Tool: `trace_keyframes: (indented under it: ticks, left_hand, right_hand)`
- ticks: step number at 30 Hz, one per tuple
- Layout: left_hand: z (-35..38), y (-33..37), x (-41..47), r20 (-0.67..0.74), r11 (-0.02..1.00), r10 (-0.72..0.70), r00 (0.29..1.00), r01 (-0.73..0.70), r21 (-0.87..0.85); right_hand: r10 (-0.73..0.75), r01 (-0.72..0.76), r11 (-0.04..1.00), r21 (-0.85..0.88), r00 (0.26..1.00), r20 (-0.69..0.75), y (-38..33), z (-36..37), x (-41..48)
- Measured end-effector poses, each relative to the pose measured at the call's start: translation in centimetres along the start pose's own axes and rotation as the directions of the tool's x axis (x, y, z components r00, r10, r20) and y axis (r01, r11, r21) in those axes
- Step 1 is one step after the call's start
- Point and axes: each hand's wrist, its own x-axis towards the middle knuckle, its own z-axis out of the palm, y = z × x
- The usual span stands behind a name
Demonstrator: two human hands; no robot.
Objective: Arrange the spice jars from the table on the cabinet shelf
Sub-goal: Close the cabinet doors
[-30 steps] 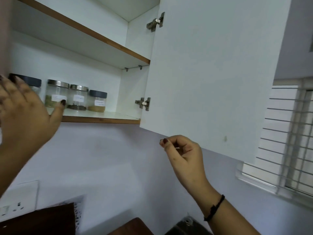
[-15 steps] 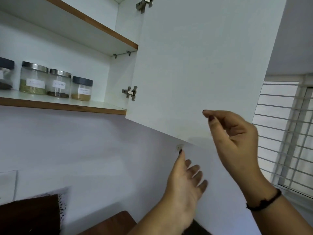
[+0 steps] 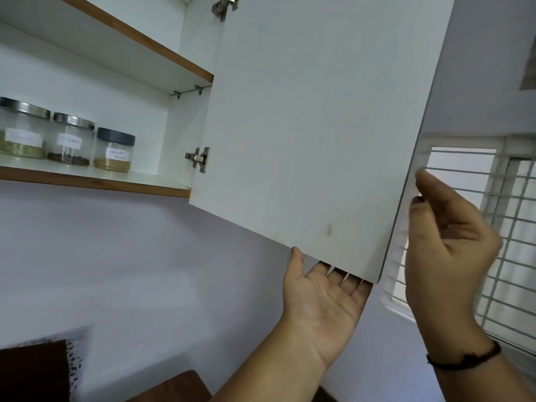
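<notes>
Three labelled spice jars stand in a row on the lower cabinet shelf (image 3: pixel 116 185): a steel-lidded jar of green spice (image 3: pixel 21 132), a steel-lidded jar of dark spice (image 3: pixel 72 140) and a dark-lidded jar of tan powder (image 3: pixel 114 150). The white cabinet door (image 3: pixel 319 126) stands open. My left hand (image 3: pixel 322 303) is palm up under the door's bottom edge, with its fingers behind the door and its thumb on the near face. My right hand (image 3: pixel 446 250) is blurred, loosely curled and holding nothing, just past the door's outer edge.
An upper shelf (image 3: pixel 145 44) with a wooden front edge shows nothing on its visible part. A barred window (image 3: pixel 507 227) lies to the right behind my right hand. A dark brown surface (image 3: pixel 32 369) with a lace edge shows at the bottom left.
My left hand left the shelf area and came across to the door's bottom edge. My right hand let go of that edge and rose to the door's outer side.
</notes>
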Motion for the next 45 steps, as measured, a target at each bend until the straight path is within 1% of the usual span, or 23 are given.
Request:
trace_keyframes:
  ticks: [1,2,4,6,7,11,14,19,24,30,35,39,42,45]
  left_hand:
    - [0.0,0.0,0.1,0.002,1.000,0.004,1.000,-0.004,-0.002]
    - [0.0,-0.1,0.1,0.003,1.000,0.006,1.000,-0.006,-0.003]
    - [0.0,-0.2,0.2,0.000,1.000,0.010,1.000,-0.010,-0.004]
    - [0.0,-0.3,0.3,-0.007,1.000,0.017,1.000,-0.017,-0.015]
    - [0.0,-0.4,0.3,-0.013,1.000,0.022,1.000,-0.022,-0.022]
    - [0.1,-0.6,0.8,-0.042,0.999,0.026,0.999,-0.027,-0.037]
    - [0.3,-0.9,1.2,-0.070,0.999,0.037,0.997,-0.039,-0.025]
    - [0.8,-1.3,1.5,-0.099,0.997,0.077,0.992,-0.079,-0.019]
    - [1.0,-1.2,0.7,-0.110,0.996,0.081,0.991,-0.084,-0.026]
    - [0.8,-0.7,-0.9,-0.093,0.994,0.103,0.990,-0.105,-0.014]
    - [0.5,0.1,-2.6,-0.117,0.990,0.137,0.984,-0.132,0.054]
    - [0.2,1.0,-4.1,-0.129,0.988,0.137,0.982,-0.126,0.086]
    - [0.0,2.0,-5.5,-0.136,0.988,0.121,0.983,-0.107,0.110]
    - [-0.4,3.0,-6.6,-0.095,0.989,0.113,0.989,-0.103,0.103]
  right_hand:
    - [0.088,-0.088,0.995,0.048,0.996,-0.012,0.1,-0.2,0.5]
    - [0.187,-0.187,0.977,0.102,0.982,0.010,0.3,-0.3,1.0]
    - [0.343,-0.363,0.919,0.154,0.929,0.141,0.6,-0.6,1.8]
    - [0.417,-0.475,0.864,0.168,0.861,0.292,1.0,-0.5,2.1]
    - [0.440,-0.515,0.837,0.184,0.835,0.332,1.1,-0.4,2.2]
    - [0.508,-0.605,0.751,0.265,0.786,0.353,1.6,0.2,2.2]
    - [0.520,-0.627,0.717,0.304,0.772,0.366,1.6,0.6,2.0]
    - [0.537,-0.650,0.695,0.308,0.753,0.380,1.0,0.7,1.8]
    - [0.530,-0.656,0.677,0.334,0.750,0.396,0.1,0.9,1.3]
    - [0.544,-0.666,0.687,0.289,0.736,0.402,-1.2,1.4,0.1]
    - [0.532,-0.640,0.722,0.264,0.757,0.381,-2.8,2.2,-1.0]
    - [0.528,-0.614,0.740,0.274,0.783,0.328,-4.3,3.1,-2.5]
    - [0.508,-0.607,0.738,0.295,0.787,0.349,-5.7,3.9,-3.5]
    - [0.487,-0.581,0.748,0.321,0.809,0.330,-6.5,4.9,-4.5]
